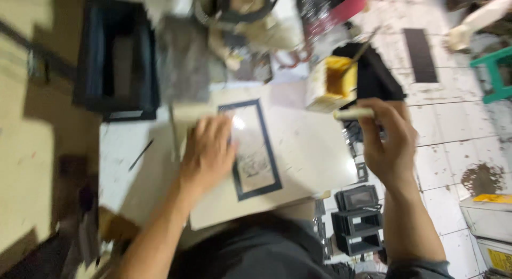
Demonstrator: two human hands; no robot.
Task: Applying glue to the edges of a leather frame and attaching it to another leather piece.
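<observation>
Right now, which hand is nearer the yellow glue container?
The right hand. It holds a pale stick just below the yellow glue container, nearly touching. The left hand lies flat on the dark-bordered picture, well to the container's left and lower.

A black open box [116, 58] sits at the upper left, a green stool [497, 71] at the right edge, and small black frames [358, 220] are stacked on the tiled floor [453, 135] at lower right.

White table [122, 146]: pale board [298, 151], thin dark stick [141, 154].
</observation>
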